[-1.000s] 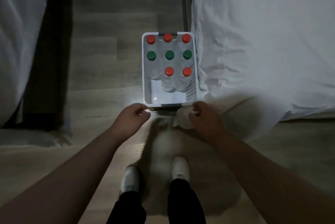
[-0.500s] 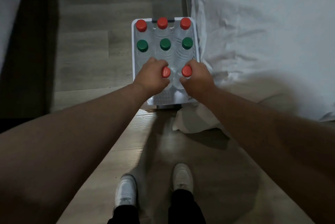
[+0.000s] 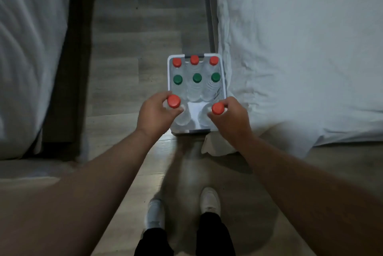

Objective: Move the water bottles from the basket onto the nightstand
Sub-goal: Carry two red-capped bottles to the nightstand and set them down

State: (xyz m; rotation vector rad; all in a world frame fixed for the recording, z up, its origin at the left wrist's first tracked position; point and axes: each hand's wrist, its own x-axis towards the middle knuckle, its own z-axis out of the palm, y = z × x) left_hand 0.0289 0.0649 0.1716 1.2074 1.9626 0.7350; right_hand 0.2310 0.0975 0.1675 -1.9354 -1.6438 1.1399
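The left bottle [image 3: 174, 101] and right bottle [image 3: 218, 108], both red-capped, are held over the near end of the basket [image 3: 169, 73]. Each is gripped at the neck under the cap, one by the left hand [image 3: 157, 115] and one by the right hand [image 3: 231, 122], fingers curled round. The plastic is clear and thin, prob. full, so fairly heavy, smooth and a bit squashy at the body; the neck is judged the firm place to hold. Six other bottles [image 3: 196, 78] w/ red and green caps stand in the far rows. Vs. 0.5 s ago, the two held bottles seem raised and spread apart, and bare basket bottom is seen between them. The nightstand is not in view; a bed [image 3: 290, 48] lies just right of the basket.
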